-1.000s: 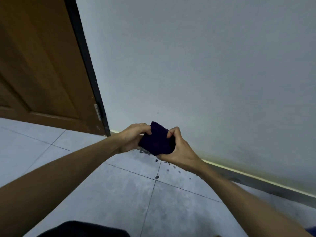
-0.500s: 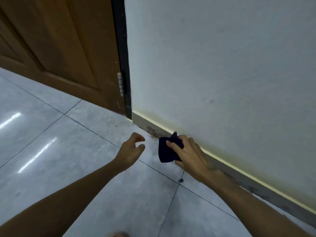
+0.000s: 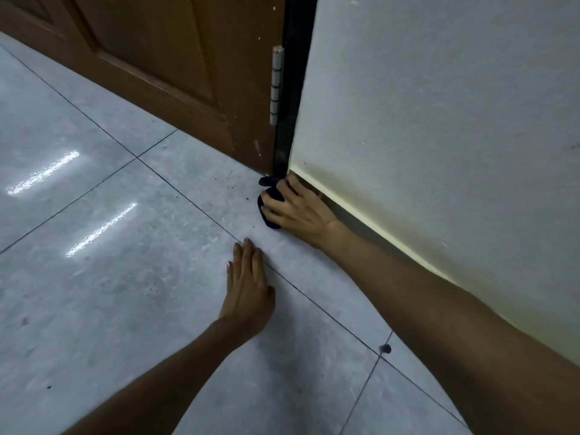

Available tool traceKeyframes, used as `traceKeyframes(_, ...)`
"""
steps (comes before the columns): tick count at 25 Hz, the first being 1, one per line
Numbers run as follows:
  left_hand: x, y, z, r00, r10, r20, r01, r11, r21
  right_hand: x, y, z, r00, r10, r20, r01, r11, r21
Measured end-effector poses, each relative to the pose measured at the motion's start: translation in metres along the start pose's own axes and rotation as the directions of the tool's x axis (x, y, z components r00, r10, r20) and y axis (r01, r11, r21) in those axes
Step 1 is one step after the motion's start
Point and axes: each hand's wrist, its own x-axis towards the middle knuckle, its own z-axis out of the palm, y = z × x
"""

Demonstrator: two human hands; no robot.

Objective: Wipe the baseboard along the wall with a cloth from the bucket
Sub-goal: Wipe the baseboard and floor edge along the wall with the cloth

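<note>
My right hand (image 3: 298, 211) grips a dark navy cloth (image 3: 269, 196) and presses it against the left end of the baseboard (image 3: 351, 215), right at the black door frame. Most of the cloth is hidden under my fingers. The baseboard runs along the foot of the white wall (image 3: 439, 120), largely hidden behind my right forearm. My left hand (image 3: 249, 284) lies flat, palm down, on the grey floor tiles with its fingers together and nothing in it. No bucket is in view.
A brown wooden door (image 3: 175, 61) with a white hinge (image 3: 276, 86) stands to the left of the black door frame (image 3: 290, 89). Glossy grey floor tiles (image 3: 110, 277) fill the left and bottom. Small dark specks lie on the tiles near the door, and one dark bit (image 3: 385, 348) near my right forearm.
My right hand carried the cloth down and forward to the baseboard's end by the door frame. My left hand let go of the cloth and came down flat on the floor.
</note>
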Motion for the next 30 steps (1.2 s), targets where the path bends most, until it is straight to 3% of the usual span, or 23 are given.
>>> traceKeyframes(4,-0.004,0.001,0.000,1.000,0.003,0.005,-0.003,1.000,0.023,-0.027,-0.006,0.007,0.999,0.041,0.003,-0.040,0.990,-0.134)
traceKeyframes(9,-0.009,0.001,-0.005,1.000,0.008,0.027,-0.008,1.000,-0.015,-0.097,-0.025,0.016,0.996,0.059,0.069,-0.048,0.988,-0.147)
traceKeyframes(12,-0.012,-0.005,-0.005,0.999,0.034,0.039,-0.034,0.999,-0.011,-0.098,-0.019,0.017,0.997,0.071,-0.003,-0.071,0.992,-0.100)
traceKeyframes(15,-0.011,-0.004,-0.002,0.999,0.033,0.025,-0.033,0.999,-0.014,-0.044,-0.012,0.014,0.993,0.088,-0.081,-0.094,0.992,-0.079)
traceKeyframes(18,-0.011,-0.001,0.000,1.000,0.016,0.021,-0.016,1.000,0.002,-0.015,-0.014,0.012,0.997,0.073,-0.018,-0.074,0.995,-0.067)
traceKeyframes(25,-0.015,-0.006,-0.005,0.998,0.039,0.046,-0.039,0.999,0.001,-0.151,-0.051,0.030,0.953,0.297,-0.062,-0.287,0.949,0.132)
traceKeyframes(30,-0.021,-0.007,-0.001,0.997,0.040,0.062,-0.043,0.998,0.049,-0.073,-0.051,0.029,0.938,0.346,0.001,-0.342,0.925,0.166)
